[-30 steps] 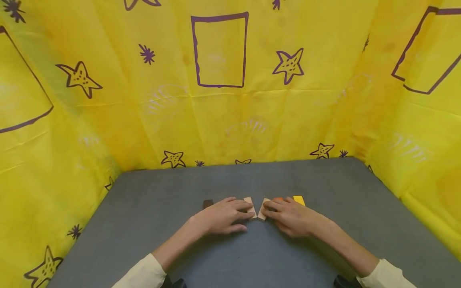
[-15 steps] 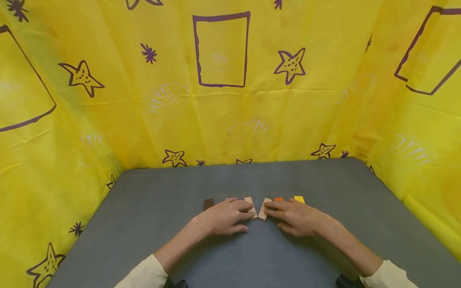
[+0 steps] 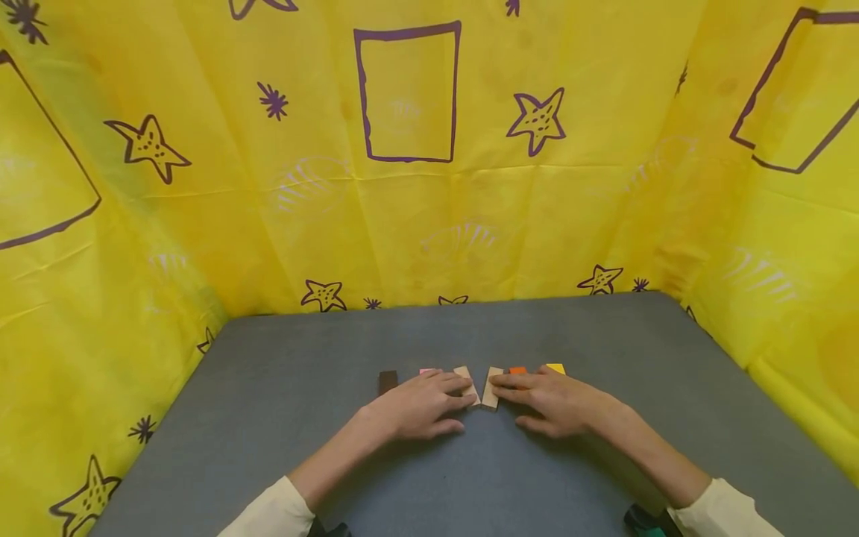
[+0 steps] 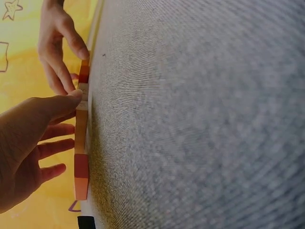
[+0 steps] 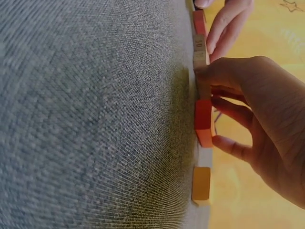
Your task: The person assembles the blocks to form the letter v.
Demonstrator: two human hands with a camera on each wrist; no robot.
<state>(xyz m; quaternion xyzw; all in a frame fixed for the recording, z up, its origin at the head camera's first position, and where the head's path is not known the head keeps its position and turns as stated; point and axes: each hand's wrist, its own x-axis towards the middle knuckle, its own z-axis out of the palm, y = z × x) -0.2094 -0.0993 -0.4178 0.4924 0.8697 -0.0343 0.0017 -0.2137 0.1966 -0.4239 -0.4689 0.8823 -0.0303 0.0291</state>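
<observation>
Two pale wooden blocks lie on the grey table in a narrow V, their near ends close together. My left hand (image 3: 424, 406) rests its outstretched fingers on the left wooden block (image 3: 461, 371). Fingertips of my right hand (image 3: 553, 403) lie on the right wooden block (image 3: 491, 398). Under that hand's fingers, an orange block (image 3: 517, 371) is partly covered; its front shows in the right wrist view. A pink block (image 3: 427, 371) is mostly hidden behind my left hand, and the left wrist view shows its near end. Neither hand's fingers curl round a block.
A dark brown block (image 3: 388, 381) stands left of my left hand. Past the orange one lies a yellow block (image 3: 555, 368), partly behind my right hand. Yellow patterned cloth (image 3: 409, 239) encloses the grey table (image 3: 443, 492) at the back and sides.
The right wooden block has turned slightly, its length now pointing more straight away from me. My right hand has shifted a little with it. The left hand stays nearly still.
</observation>
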